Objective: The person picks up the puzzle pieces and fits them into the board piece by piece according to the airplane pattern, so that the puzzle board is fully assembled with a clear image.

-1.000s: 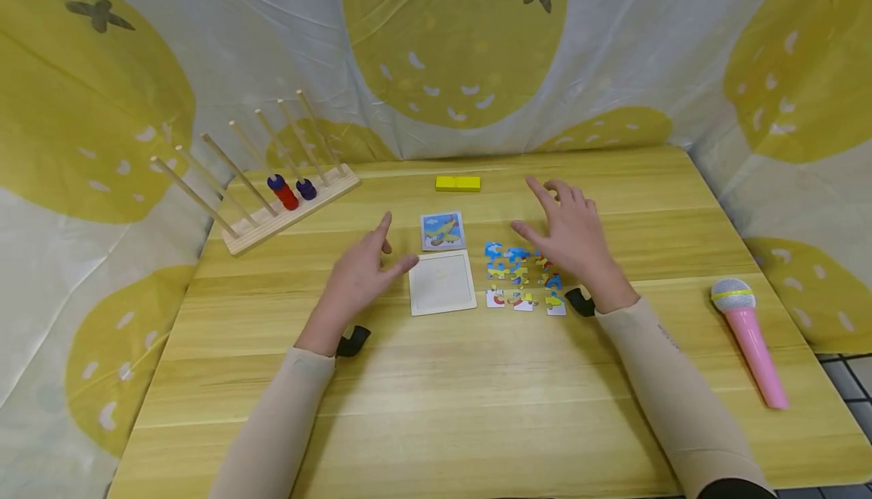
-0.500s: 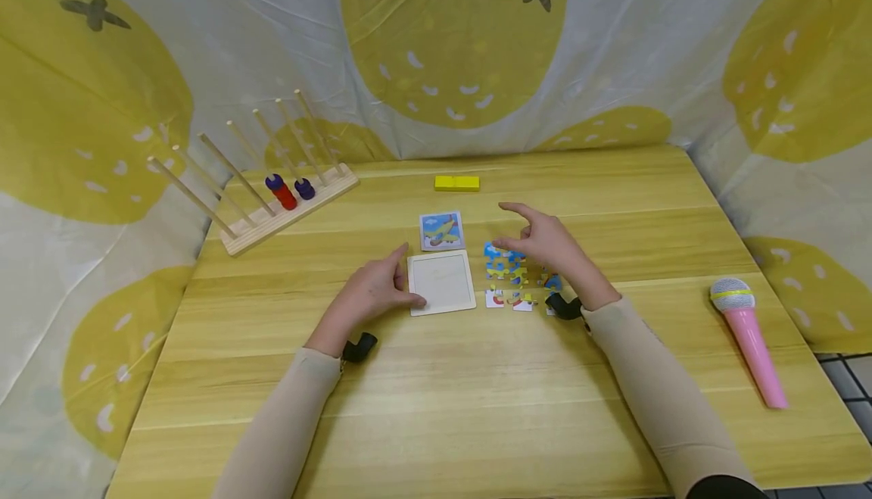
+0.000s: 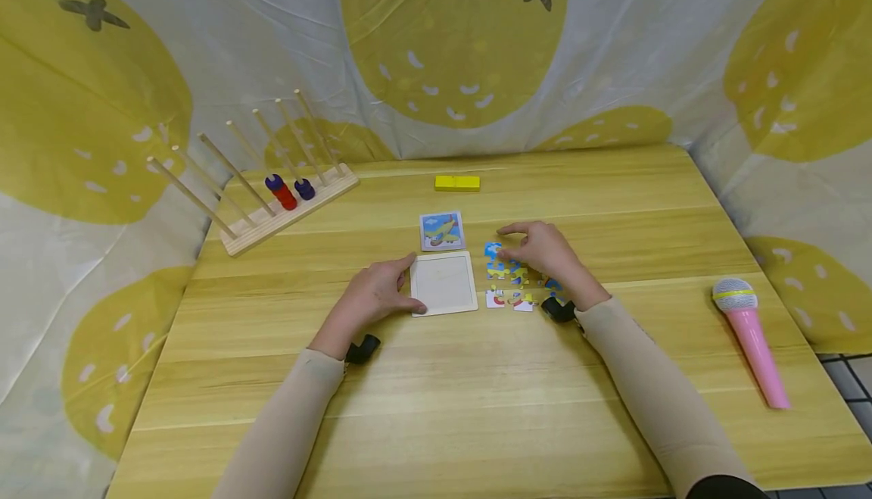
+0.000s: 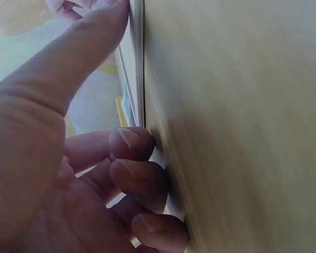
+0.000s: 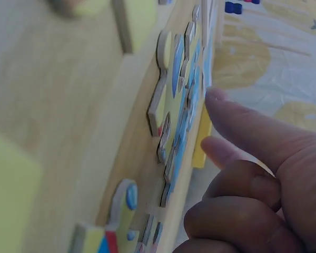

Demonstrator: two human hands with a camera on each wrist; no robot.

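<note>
My left hand (image 3: 373, 291) holds the left side of a white puzzle tray (image 3: 443, 283), thumb by the near corner and index finger by the far one. In the left wrist view the thumb (image 4: 89, 47) lies at the tray's edge and the other fingers bend down to the table. My right hand (image 3: 548, 249) hovers over several jigsaw pieces (image 3: 519, 275) laid out right of the tray. Its thumb and index finger are spread apart near a blue corner piece (image 3: 493, 249); the other fingers are curled. Some pieces are hidden beneath this hand.
Behind the tray lies a picture card (image 3: 441, 231) of an airplane, with a yellow block (image 3: 457, 183) farther back. A wooden peg rack (image 3: 293, 211) with red and purple rings stands at the back left. A pink toy microphone (image 3: 752, 347) lies at the right.
My left hand has come down and right onto the tray's left side. My right hand has lowered and moved left, from above the pieces to close beside the blue corner piece.
</note>
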